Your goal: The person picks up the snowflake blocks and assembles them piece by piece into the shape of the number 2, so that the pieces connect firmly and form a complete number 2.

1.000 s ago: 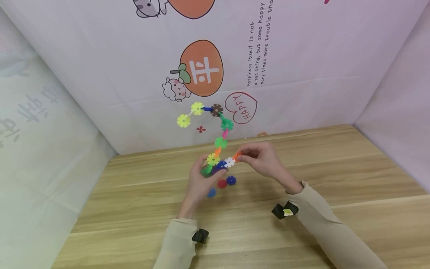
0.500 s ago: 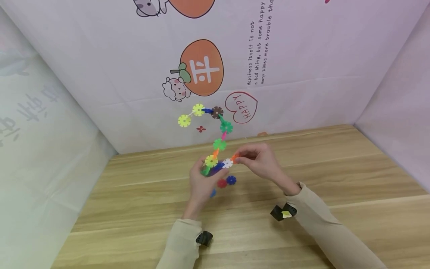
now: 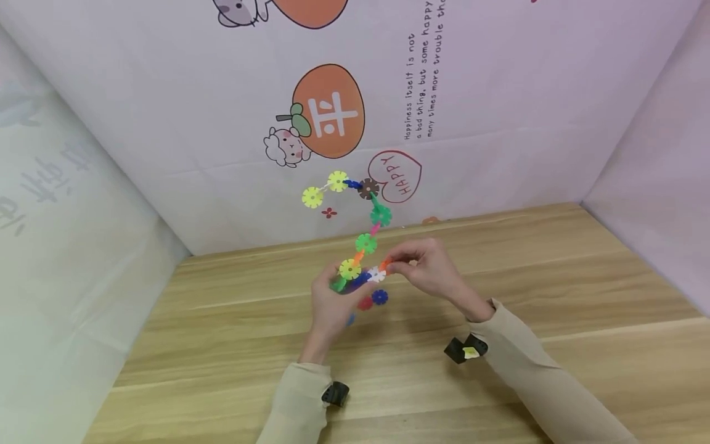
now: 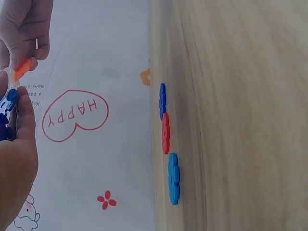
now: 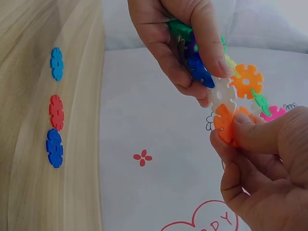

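Observation:
A curving chain of snowflake building discs (image 3: 366,244) in many colours rises above the table, its free end a yellow disc. My left hand (image 3: 330,303) grips the chain's lower part, around blue, purple and green discs. With thumb and fingers my right hand (image 3: 429,266) pinches an orange disc (image 5: 225,126). In the right wrist view that orange disc meets the edge of a white disc (image 5: 222,94), which joins the blue disc (image 5: 199,70) under the left thumb. Part of the orange disc is hidden behind the right thumb.
On the wooden table (image 3: 233,345) below the hands lie three loose discs: dark blue (image 5: 55,148), red (image 5: 57,112) and light blue (image 5: 57,64). A printed white cloth (image 3: 488,92) stands as a wall behind, with more cloth on both sides.
The chain's upper part has shifted slightly right and down. The right hand has edged a little left with the orange disc, close against the white one. Both hands keep their hold.

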### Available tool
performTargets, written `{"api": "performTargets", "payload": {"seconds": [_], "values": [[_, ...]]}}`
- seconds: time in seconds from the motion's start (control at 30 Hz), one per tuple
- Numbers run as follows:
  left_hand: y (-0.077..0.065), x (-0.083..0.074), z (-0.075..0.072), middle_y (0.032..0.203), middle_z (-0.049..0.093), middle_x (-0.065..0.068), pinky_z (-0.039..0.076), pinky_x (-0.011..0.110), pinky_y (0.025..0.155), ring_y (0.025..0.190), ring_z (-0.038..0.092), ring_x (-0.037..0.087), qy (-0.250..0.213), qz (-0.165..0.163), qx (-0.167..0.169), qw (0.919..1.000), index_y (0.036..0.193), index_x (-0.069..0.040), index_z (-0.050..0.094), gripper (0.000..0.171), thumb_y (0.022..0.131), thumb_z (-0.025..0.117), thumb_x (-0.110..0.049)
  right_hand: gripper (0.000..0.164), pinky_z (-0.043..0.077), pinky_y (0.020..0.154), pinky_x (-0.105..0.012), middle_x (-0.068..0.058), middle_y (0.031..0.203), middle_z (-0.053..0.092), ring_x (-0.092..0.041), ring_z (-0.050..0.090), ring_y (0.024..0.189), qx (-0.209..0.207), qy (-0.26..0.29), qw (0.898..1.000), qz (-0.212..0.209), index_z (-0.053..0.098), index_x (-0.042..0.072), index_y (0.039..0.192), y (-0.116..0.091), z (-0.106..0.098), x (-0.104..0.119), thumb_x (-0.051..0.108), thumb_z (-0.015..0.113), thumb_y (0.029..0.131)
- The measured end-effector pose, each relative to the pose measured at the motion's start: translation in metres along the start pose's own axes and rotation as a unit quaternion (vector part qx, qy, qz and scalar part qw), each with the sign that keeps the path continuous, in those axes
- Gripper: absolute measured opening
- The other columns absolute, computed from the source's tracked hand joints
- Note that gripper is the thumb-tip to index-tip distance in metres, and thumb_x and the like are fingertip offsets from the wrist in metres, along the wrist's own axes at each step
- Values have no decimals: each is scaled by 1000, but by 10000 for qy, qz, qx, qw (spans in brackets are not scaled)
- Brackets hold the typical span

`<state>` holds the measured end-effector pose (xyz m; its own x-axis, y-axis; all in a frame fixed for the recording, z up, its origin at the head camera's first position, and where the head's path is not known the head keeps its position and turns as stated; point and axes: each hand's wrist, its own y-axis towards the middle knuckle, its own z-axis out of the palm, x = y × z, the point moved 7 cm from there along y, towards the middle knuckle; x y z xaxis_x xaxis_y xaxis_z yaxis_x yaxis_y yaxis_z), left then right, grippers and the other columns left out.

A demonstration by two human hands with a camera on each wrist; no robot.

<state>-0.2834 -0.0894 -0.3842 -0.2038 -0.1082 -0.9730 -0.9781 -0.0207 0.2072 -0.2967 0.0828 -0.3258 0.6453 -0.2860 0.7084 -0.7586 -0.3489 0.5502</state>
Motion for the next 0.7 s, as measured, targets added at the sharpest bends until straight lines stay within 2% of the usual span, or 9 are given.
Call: {"api": "performTargets", "payload": {"seconds": [0.17,0.37,0.57,0.7], "values": [[0,-3,-3,102,70,2,52,38,86,95,63,21,-164,-15,40,9999,108,-11,65,40,76,83,-27,11,57,63,-31,-11,82,72,-18,67,69,65,91,9996,269,73,-1,89,1,2,-3,-7,73,80],[1,-2,-3,102,67,-1,50,40,86,97,60,20,13,18,-22,10000,108,-16,65,44,73,84,-37,14,57,66,-26,-12,88,72,-17,67,74,0,136,9994,306,72,-2,95,1,-1,-3,-6,71,81],[0,-4,2,110,66,3,50,38,91,103,62,20,-65,83,374,9992,115,-13,63,42,80,79,-30,16,55,62,-22,-13,89,72,-16,67,71,-122,202,9993,304,72,-3,97,1,-5,-3,-7,70,82],[0,-3,2,116,62,7,50,38,93,108,60,23,-55,-99,517,9986,120,-11,59,43,83,77,-25,17,55,63,-22,-13,91,72,-17,67,72,-227,121,9991,348,72,-3,99,2,-8,-3,-7,70,82]]}}
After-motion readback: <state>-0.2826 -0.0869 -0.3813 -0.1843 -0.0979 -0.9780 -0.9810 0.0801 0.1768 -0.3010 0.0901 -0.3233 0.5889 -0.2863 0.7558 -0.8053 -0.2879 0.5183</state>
